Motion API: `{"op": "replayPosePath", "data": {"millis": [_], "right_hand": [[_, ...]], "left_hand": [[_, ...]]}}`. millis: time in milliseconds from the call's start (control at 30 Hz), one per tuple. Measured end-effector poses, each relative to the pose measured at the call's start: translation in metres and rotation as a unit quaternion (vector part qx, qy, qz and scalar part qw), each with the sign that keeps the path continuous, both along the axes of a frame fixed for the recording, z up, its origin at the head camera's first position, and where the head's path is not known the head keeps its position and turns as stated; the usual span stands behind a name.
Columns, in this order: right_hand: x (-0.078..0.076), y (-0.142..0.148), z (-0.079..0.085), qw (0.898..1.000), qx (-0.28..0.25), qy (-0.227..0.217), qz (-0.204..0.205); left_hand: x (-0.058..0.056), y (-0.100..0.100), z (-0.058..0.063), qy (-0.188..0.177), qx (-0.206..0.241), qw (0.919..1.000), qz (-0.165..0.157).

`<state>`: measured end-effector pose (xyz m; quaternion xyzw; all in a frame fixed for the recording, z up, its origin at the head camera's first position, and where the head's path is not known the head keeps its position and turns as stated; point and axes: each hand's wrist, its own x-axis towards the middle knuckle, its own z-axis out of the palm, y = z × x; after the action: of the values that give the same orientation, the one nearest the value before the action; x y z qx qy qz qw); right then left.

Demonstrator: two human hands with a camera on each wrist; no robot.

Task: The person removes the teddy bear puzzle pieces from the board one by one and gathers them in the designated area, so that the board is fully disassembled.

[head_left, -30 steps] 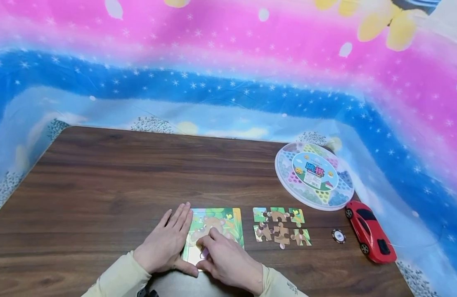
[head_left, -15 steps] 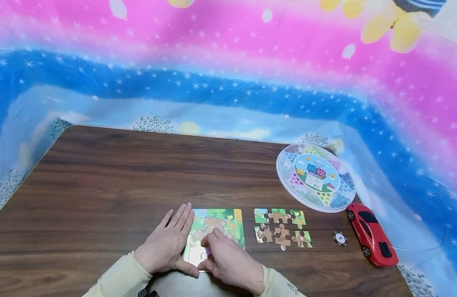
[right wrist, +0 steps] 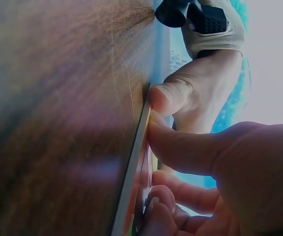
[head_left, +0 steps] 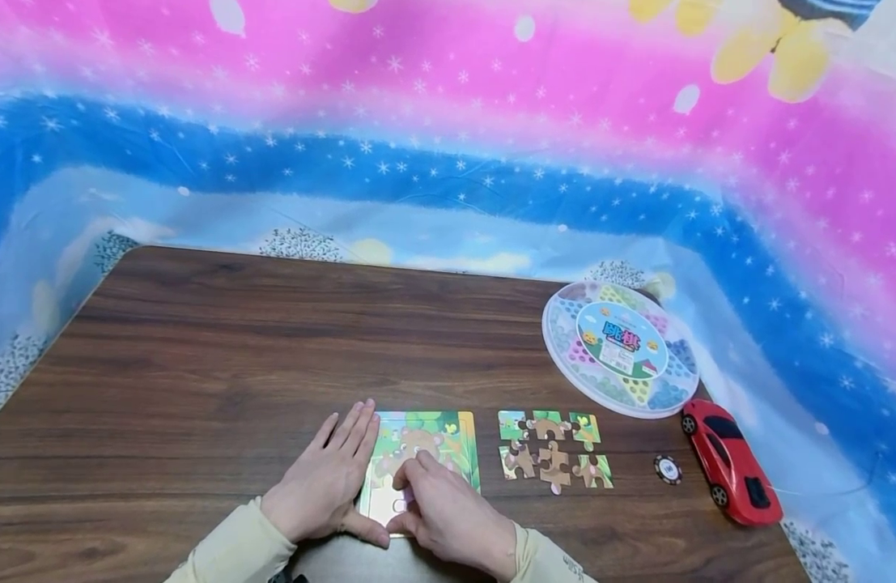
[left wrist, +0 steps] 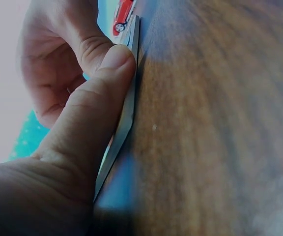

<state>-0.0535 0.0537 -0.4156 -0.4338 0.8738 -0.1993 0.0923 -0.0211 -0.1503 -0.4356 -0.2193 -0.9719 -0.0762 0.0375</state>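
Note:
A square bear puzzle board (head_left: 426,423) lies flat near the table's front edge. My left hand (head_left: 324,486) rests along its left side with straight fingers, and its thumb presses the near edge. My right hand (head_left: 458,512) bends over the lower right part, with thumb at the near edge and curled fingertips on a puzzle piece there, mostly hidden under the hand. In the right wrist view, a thin piece (right wrist: 145,169) shows beside the curled fingers. Pale bare backing (head_left: 378,504) shows at lower left. Several loose jigsaw pieces (head_left: 554,463) lie in two rows right of the board.
A round Chinese checkers box (head_left: 622,348) sits at the back right of the wooden table (head_left: 236,348). A red toy car (head_left: 735,465) stands at the right edge, with a poker chip (head_left: 668,470) beside it. Patterned cloth (head_left: 433,170) hangs behind.
My right fingers have shifted slightly over the lower right of the board, and the purple patch seen beneath them earlier is covered. My left hand stays in place.

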Motion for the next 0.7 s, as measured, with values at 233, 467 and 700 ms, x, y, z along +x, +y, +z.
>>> {"op": "replayPosePath", "data": {"millis": [233, 467, 700], "right_hand": [[-0.0013, 0.0001, 0.0016, 1.000, 0.008, -0.008, -0.006], [-0.0006, -0.0007, -0.0005, 1.000, 0.007, -0.013, -0.018], [0.0032, -0.0021, -0.0018, 0.999, -0.003, 0.037, -0.031]], "left_hand": [[-0.0008, 0.0004, -0.0003, 0.009, -0.001, 1.0000, -0.003], [-0.0017, 0.0004, 0.0013, 0.011, -0.007, 0.9999, -0.005], [-0.0004, -0.0001, -0.0003, 0.007, -0.005, 1.0000, -0.005]]}}
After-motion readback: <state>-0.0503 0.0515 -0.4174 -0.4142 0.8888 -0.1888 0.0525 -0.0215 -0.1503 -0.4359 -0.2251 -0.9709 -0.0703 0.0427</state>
